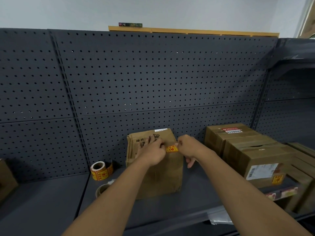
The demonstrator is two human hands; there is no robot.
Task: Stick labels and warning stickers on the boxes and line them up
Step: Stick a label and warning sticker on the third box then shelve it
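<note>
A brown cardboard box [163, 178] stands on the dark shelf [196, 198] in the middle. A yellow-and-red warning sticker [171, 149] lies at its top front edge. My left hand [152, 150] pinches the sticker's left end and rests on the box top. My right hand [186, 147] pinches the sticker's right end, with its other fingers hanging down the box's right side. A roll of the same warning stickers [100, 170] lies on the shelf to the left of the box.
Two labelled cardboard boxes [255, 155] stand in a row at the right, the nearer one with a white label and a warning sticker. A tape roll [102, 189] lies near the left forearm. A box corner [6, 181] shows at far left. Pegboard wall behind.
</note>
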